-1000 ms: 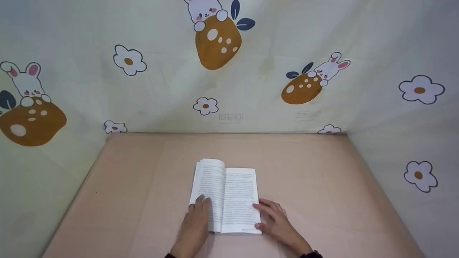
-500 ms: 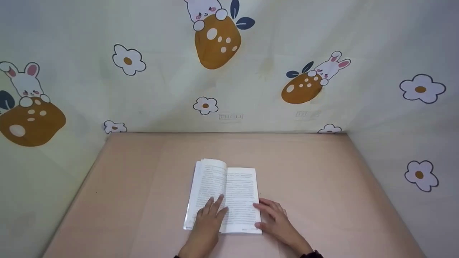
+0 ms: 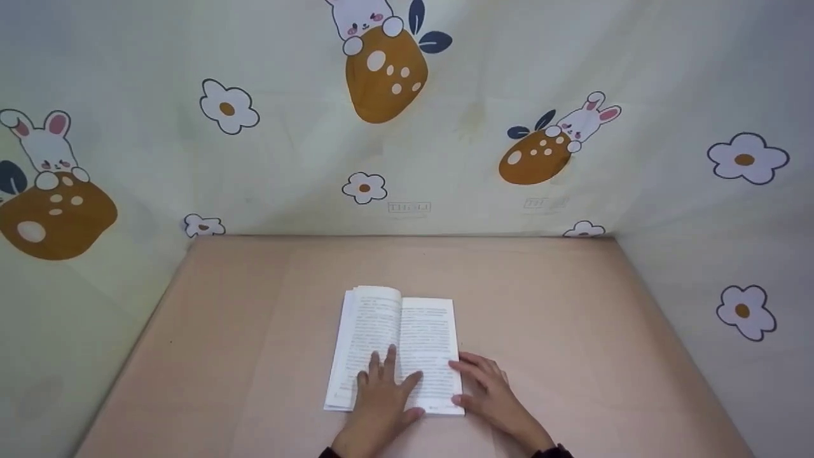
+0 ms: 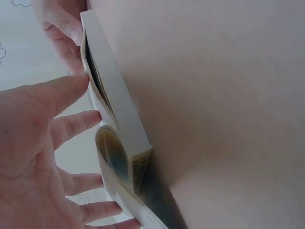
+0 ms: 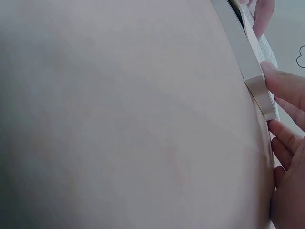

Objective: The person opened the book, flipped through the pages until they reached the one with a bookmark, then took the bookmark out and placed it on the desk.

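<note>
An open paperback book [image 3: 429, 337] lies on the table, with printed text on both pages. Spread fingers of my left hand [image 3: 380, 401] press on the left page near the spine, the thumb out over the lower edge of the right page. Seen from the left wrist, the left-hand pages [image 4: 112, 179] bow up in a curl beside the thick right-hand block [image 4: 116, 81]. My right hand [image 3: 495, 395] holds the book's right edge near the lower corner. In the right wrist view its thumb [image 5: 281, 81] lies on top and a finger [image 5: 283, 133] touches the side.
The table [image 3: 254, 331] has a plain pinkish-beige surface. A pale cloth [image 3: 286, 165] printed with rabbits, brown fruit and flowers walls it in at the back and both sides.
My left hand has moved right from the left page's outer part to near the spine, its fingers spreading. The left page lies flatter and wider. My right hand has stayed in place.
</note>
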Demonstrator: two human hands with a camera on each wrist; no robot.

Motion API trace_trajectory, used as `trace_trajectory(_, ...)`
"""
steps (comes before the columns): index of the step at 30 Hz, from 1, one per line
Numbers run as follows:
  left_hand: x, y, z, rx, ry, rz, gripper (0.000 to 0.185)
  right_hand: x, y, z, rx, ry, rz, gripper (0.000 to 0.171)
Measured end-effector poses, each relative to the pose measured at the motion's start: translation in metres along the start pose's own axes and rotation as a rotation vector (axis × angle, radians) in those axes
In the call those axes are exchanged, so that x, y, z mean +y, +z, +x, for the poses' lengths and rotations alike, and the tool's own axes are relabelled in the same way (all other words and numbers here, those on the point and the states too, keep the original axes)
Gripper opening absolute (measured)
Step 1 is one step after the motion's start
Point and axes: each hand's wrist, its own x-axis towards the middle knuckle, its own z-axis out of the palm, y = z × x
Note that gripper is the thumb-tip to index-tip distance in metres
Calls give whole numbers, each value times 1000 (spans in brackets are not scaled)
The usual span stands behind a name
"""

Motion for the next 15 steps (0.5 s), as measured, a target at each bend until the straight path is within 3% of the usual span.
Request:
trace_trajectory(6,3,1,0,42,23,68,63,2,0,-1,1,-34,-22,54)
trace_trajectory(15,3,2,4,69,22,178,66,0,2,1,-25,40,20,58)
